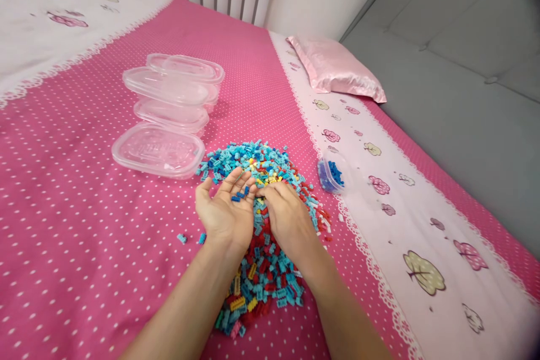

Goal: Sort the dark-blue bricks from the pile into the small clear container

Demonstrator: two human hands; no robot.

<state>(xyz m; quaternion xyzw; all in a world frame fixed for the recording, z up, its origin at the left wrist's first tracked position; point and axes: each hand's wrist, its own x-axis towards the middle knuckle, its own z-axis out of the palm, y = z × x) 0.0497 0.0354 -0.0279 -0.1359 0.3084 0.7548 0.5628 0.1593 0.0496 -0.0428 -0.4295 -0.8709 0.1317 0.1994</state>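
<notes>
My left hand (228,214) is turned palm up, with several small dark blue toy bricks (239,195) lying on its fingers. Against its fingertips, my right hand (289,216) is palm down with the fingers bent together; whatever they pinch is hidden. Both hands are above a spread-out pile of small toy bricks (270,270) in light blue, dark blue, red, yellow and white. To the right of the pile, a small clear plastic tub (324,177) holds dark blue bricks (335,173).
Several clear plastic containers with lids (158,149) stand in a row at the left. Two loose light blue bricks (181,238) lie left of my left wrist. A pink pillow (337,67) rests near the grey padded headboard (455,39). The pink dotted bedspread (84,208) lies underneath.
</notes>
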